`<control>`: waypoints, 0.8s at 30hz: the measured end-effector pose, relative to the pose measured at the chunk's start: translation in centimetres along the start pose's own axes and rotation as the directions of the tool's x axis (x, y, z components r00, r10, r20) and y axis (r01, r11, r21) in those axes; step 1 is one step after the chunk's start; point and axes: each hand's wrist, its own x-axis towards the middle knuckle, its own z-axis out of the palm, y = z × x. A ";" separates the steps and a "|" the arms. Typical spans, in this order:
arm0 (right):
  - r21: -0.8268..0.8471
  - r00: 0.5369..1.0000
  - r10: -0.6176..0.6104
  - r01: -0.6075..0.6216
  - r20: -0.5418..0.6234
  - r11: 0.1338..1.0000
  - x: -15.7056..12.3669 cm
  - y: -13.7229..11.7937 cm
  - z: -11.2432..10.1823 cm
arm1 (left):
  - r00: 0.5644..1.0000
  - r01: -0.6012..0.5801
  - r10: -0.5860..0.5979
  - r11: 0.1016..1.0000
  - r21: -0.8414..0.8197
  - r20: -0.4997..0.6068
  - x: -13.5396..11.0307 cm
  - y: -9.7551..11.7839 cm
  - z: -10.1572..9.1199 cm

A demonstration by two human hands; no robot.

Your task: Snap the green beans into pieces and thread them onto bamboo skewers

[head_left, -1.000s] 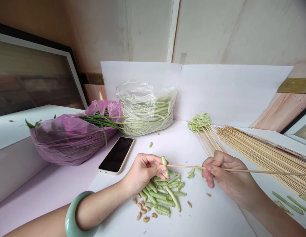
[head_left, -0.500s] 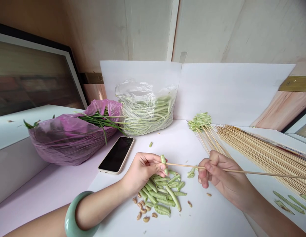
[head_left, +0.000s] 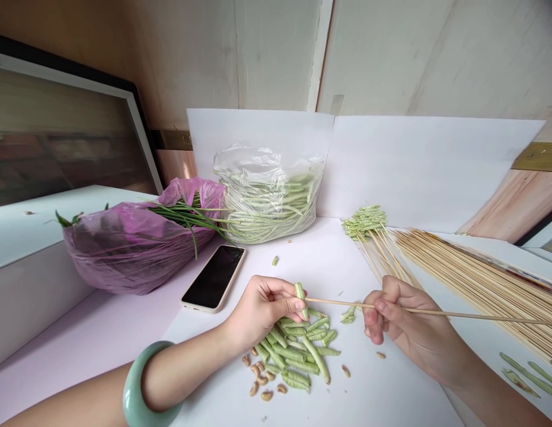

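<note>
In the head view, the left hand (head_left: 262, 308) was curled nearly shut, its thumb and fingertips pinching a short green bean piece (head_left: 301, 299) that stood almost upright. The right hand (head_left: 391, 314) was partly closed, gripping a long bamboo skewer (head_left: 369, 306) that lay nearly level, its tip just beside the bean piece. A jade bangle (head_left: 137, 385) circled the left wrist.

Below the hands, a loose pile of cut bean pieces (head_left: 297, 350) lay on a white sheet (head_left: 369, 391), with tan seeds (head_left: 260, 376) scattered at its near left. Two small bean pieces (head_left: 348, 316) lay just left of the right hand.

Farther right, a bundle of skewers with threaded beans (head_left: 364, 222) lay beside a large spread of bare skewers (head_left: 480, 284), and long beans (head_left: 529, 373) lay near the right edge. At the far side stood a clear bag of long beans (head_left: 267, 201). To its left were a purple bag (head_left: 133, 249) holding chives (head_left: 187, 216) and a phone (head_left: 213, 277).
</note>
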 end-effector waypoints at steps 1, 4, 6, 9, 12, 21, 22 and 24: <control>0.002 1.000 0.010 -0.010 -0.005 1.000 0.0 0.0 0.0 | 1.000 0.002 -0.002 1.000 0.002 0.000 0.0 0.0 0.0; -0.001 1.000 0.024 -0.024 -0.006 1.000 -0.2 0.1 0.0 | 1.000 -0.001 0.001 1.000 0.008 -0.006 -0.1 0.1 0.0; -0.003 1.000 0.013 -0.013 -0.001 1.000 -0.2 0.1 -0.2 | 1.000 -0.003 0.003 1.000 0.008 -0.010 0.0 0.2 0.0; -0.013 1.000 -0.003 0.004 0.011 1.000 -0.2 0.2 -0.4 | 1.000 -0.002 0.002 1.000 0.014 -0.007 0.1 0.2 -0.2; -0.028 1.000 0.010 -0.010 0.013 1.000 -0.2 0.3 -0.3 | 1.000 -0.008 0.008 0.999 0.048 0.012 0.1 0.1 -0.2; -0.039 0.959 -0.042 0.032 -0.279 0.999 0.3 0.1 -0.6 | 0.988 -0.063 0.133 0.813 0.579 -0.080 1.1 3.1 -2.5; -0.051 0.950 -0.060 0.046 -0.306 0.998 0.4 0.0 -0.9 | 0.969 -0.048 0.211 0.670 0.741 -0.127 1.4 3.9 -3.4; -0.083 0.942 -0.078 0.054 -0.328 0.995 0.5 -0.1 -1.1 | 0.927 0.068 0.340 0.269 0.961 -0.161 2.0 5.2 -5.4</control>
